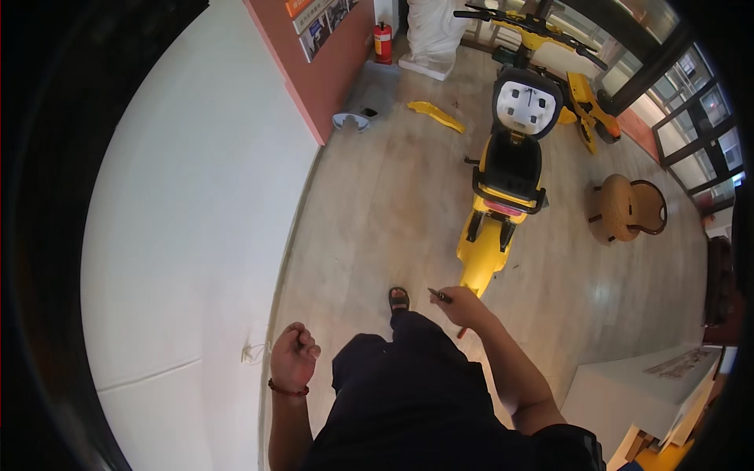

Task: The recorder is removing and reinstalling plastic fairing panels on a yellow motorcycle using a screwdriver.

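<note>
Right hand grips dark tool, tip pointing toward left-hand side; likely light, stiff, best held by its rear end. Left hand loosely curled; cannot tell if holding anything. Yellow scooter, likely heavy, stands beyond right hand.

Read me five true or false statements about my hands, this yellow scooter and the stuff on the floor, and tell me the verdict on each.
1. The right hand holds a slim dark tool. True.
2. The right hand has the bracelet at its wrist. False: it is at the wrist of the left hand.
3. The seat of the scooter is shut. False: it is tipped up, showing its white underside.
4. A curved yellow panel lies on the floor. True.
5. The fire extinguisher is blue. False: it is red.
</note>
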`<control>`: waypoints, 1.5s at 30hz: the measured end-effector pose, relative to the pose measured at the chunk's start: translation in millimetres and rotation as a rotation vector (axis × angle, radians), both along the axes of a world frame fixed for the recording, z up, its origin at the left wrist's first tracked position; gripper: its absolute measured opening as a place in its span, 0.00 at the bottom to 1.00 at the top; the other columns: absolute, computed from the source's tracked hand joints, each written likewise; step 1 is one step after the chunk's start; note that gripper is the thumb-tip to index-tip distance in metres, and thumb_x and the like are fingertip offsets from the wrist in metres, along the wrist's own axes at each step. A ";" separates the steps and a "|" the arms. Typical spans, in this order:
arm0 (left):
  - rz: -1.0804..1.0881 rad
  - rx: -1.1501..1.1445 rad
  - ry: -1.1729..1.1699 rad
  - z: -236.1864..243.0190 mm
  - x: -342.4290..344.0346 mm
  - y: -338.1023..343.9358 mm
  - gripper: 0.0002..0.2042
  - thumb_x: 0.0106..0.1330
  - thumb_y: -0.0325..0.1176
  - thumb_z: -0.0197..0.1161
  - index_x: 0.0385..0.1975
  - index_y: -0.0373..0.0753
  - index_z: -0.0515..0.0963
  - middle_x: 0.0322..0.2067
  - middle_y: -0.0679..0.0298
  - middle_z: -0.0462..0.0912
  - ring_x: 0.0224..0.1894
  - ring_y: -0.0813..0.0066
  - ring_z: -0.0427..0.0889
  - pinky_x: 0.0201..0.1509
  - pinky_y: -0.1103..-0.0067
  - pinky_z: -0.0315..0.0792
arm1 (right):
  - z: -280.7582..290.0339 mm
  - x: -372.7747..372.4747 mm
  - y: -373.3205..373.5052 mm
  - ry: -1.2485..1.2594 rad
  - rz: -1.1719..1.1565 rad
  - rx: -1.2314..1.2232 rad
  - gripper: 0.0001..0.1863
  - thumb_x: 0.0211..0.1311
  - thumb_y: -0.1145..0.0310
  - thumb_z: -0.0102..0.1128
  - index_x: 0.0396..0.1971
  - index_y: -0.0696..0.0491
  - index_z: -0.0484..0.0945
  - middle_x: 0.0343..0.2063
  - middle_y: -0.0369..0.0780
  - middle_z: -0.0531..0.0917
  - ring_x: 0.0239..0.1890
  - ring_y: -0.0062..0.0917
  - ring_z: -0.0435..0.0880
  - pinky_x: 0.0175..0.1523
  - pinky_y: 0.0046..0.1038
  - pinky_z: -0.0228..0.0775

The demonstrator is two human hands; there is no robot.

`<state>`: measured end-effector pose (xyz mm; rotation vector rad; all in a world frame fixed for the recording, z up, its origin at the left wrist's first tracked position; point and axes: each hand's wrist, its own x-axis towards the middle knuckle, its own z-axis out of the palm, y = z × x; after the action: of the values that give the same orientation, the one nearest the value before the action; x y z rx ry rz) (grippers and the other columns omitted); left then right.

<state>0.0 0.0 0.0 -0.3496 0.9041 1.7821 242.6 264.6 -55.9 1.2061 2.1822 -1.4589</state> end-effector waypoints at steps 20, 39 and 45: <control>-0.494 0.619 0.355 109.9 -243.1 206.9 0.08 0.61 0.31 0.50 0.27 0.34 0.72 0.14 0.71 0.56 0.15 0.81 0.53 0.18 0.81 0.50 | -184.4 61.1 -143.2 -0.645 -1.155 -0.500 0.14 0.56 0.63 0.49 0.23 0.57 0.79 0.18 0.43 0.74 0.18 0.30 0.72 0.24 0.32 0.69; -0.810 1.485 0.583 245.6 -174.5 502.6 0.07 0.60 0.25 0.54 0.34 0.49 0.74 0.13 0.68 0.61 0.11 0.81 0.54 0.14 0.85 0.55 | -221.4 -54.1 107.5 -0.503 -0.965 -0.501 0.15 0.53 0.58 0.49 0.26 0.49 0.83 0.13 0.40 0.75 0.14 0.29 0.75 0.22 0.31 0.70; -1.036 1.458 0.632 232.1 -183.4 581.9 0.09 0.61 0.30 0.55 0.41 0.48 0.73 0.13 0.68 0.63 0.11 0.80 0.56 0.14 0.84 0.56 | -192.4 -76.4 196.6 -0.373 -1.109 -0.299 0.16 0.51 0.58 0.51 0.23 0.55 0.82 0.08 0.41 0.73 0.12 0.31 0.75 0.22 0.30 0.68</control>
<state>-183.4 581.9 232.1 1.4086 -0.0859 1.0920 166.2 461.3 -248.3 2.4689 0.9495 -1.5721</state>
